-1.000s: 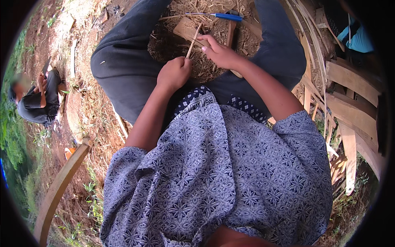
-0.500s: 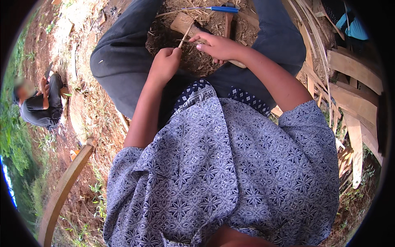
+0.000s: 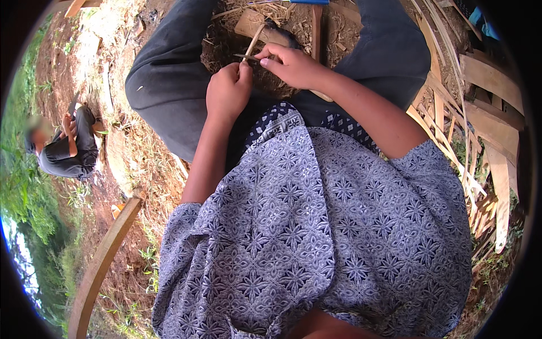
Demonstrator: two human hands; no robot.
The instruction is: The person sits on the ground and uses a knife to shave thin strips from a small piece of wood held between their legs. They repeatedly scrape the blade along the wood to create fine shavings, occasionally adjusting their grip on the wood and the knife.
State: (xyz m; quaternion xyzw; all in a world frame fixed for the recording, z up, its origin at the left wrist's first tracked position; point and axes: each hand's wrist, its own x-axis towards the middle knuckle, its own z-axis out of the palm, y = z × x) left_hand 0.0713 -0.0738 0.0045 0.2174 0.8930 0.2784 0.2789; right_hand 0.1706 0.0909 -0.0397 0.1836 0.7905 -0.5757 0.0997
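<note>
A thin pale wooden stick rises from my left hand, whose fingers are closed around its lower end with the thumb along it. My right hand is closed on a knife. Its short dark blade lies across the stick just above my left thumb. A pale handle end shows beneath my right wrist; the rest of the grip is hidden by the hand. Both hands are above the ground between my bent legs.
Beyond the hands lie a wooden block, an upright-looking wooden strip and a blue-handled tool. Planks and split strips are piled at right. A curved beam stands at left; farther off sits another person holding a blade.
The whole view has shifted slightly, moving the blue-handled tool toward the upper edge. More of the knife blade now shows left of the stick. Both hands keep their grips.
</note>
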